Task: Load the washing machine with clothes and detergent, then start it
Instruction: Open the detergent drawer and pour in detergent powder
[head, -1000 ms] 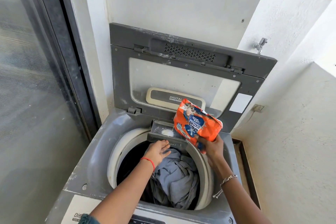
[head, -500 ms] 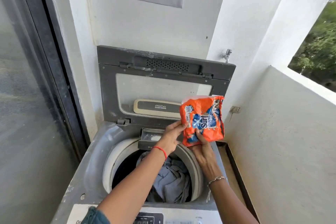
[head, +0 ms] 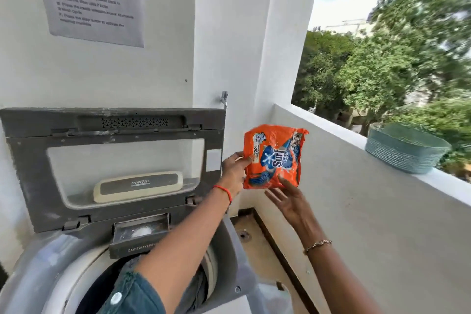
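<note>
My left hand (head: 234, 171) grips the left edge of an orange detergent packet (head: 274, 158), held upright in the air to the right of the washing machine. Just below the packet, my right hand (head: 288, 199) is spread with straight fingers, its fingertips at the packet's lower edge. The top-loading washing machine (head: 46, 257) stands with its grey lid (head: 112, 160) raised. Its detergent drawer (head: 140, 236) is pulled out and holds white powder. My left arm covers most of the drum, so the clothes inside are barely visible.
A white balcony wall (head: 369, 211) runs along the right, with a teal woven basket (head: 405, 150) on its ledge. A printed notice (head: 89, 0) hangs on the wall above the machine. A tap (head: 224, 98) sticks out beside the lid. A narrow floor strip (head: 257, 242) lies between machine and wall.
The packet went from tipped over the drawer up and to the right, now upright. My left hand left the drawer and took the packet; my right hand let go. The view swung right.
</note>
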The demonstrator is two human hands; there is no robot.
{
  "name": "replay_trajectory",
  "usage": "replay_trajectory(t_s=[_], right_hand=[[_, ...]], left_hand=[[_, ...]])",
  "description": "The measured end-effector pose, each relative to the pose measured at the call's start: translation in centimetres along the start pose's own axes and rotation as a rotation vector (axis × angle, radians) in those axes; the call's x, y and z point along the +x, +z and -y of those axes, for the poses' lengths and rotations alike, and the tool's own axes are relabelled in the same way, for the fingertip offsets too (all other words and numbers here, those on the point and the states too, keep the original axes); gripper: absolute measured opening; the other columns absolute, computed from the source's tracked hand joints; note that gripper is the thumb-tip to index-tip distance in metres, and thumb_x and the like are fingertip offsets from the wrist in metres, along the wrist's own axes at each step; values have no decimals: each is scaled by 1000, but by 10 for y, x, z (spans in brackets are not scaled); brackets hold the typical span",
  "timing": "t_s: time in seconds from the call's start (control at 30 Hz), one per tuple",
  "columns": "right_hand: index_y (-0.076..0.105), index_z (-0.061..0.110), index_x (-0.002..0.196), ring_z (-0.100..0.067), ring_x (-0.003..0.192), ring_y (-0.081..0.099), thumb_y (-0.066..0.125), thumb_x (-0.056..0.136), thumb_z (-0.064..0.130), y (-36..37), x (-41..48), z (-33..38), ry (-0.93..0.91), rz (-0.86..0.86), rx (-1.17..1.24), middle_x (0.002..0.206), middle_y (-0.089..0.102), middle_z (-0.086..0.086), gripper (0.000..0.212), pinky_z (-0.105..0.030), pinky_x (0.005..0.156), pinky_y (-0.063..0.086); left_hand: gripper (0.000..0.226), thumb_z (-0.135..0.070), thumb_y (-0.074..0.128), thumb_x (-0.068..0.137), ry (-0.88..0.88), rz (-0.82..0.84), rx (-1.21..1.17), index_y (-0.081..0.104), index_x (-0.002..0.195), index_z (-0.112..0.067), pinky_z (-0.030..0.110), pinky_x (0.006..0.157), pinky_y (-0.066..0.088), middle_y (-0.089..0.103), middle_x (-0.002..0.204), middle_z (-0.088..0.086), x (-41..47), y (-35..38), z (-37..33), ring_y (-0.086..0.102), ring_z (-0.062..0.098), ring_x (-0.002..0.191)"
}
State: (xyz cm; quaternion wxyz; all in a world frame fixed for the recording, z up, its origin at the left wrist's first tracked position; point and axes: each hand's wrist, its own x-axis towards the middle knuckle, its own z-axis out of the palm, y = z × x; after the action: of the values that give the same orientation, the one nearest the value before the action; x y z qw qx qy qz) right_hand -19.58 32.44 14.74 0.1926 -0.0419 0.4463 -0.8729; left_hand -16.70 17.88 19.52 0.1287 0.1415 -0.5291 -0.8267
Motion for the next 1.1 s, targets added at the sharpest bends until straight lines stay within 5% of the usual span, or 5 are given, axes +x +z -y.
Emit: replay_trajectory(t_s=[0.2, 0.33, 0.63, 0.77, 1.1], right_hand=[[45, 10, 124, -27, 101, 58, 74, 70, 16, -71, 20, 110, -158, -200, -48, 107, 59, -11, 62, -39, 73, 53], [59, 12, 104, -14, 73, 66, 65, 79, 4, -125, 42, 197, -361, -299, -252, 77, 73, 3, 27, -24, 52, 55], [57, -6, 110, -18, 74, 68, 67, 79, 1, -205, 83, 355, -613, -487, -572, 101, 66, -16, 33, -31, 74, 56], [58, -9, 107, -19, 74, 63, 64, 81, -2, -233, 104, 388, -630, -574, -739, 102, 65, -17, 28, -14, 55, 53], [62, -11, 88, -21, 65, 57, 57, 86, -3, -304, 163, 400, -530, -778, -1063, 81, 65, -18, 9, -30, 57, 51]], left_hand=[[20, -9, 60, 89, 35, 202, 27, 57, 109, -7, 39, 74, 52, 63, 108, 13, 30, 130, 8, 60, 26, 90], [25, -5, 62, 88, 60, 285, 37, 58, 112, -4, 45, 84, 52, 65, 105, 13, 62, 221, 12, 62, 25, 88], [20, -2, 54, 92, -18, 458, -98, 49, 78, -15, 39, 48, 53, 66, 50, -4, 140, 403, 25, 62, 10, 42], [22, 1, 54, 92, -54, 451, -103, 49, 76, -14, 36, 61, 53, 62, 73, 7, 173, 455, 39, 60, 19, 63], [22, 1, 50, 93, -132, 434, -95, 49, 79, -16, 34, 57, 53, 60, 78, 6, 228, 503, 103, 62, 15, 59]])
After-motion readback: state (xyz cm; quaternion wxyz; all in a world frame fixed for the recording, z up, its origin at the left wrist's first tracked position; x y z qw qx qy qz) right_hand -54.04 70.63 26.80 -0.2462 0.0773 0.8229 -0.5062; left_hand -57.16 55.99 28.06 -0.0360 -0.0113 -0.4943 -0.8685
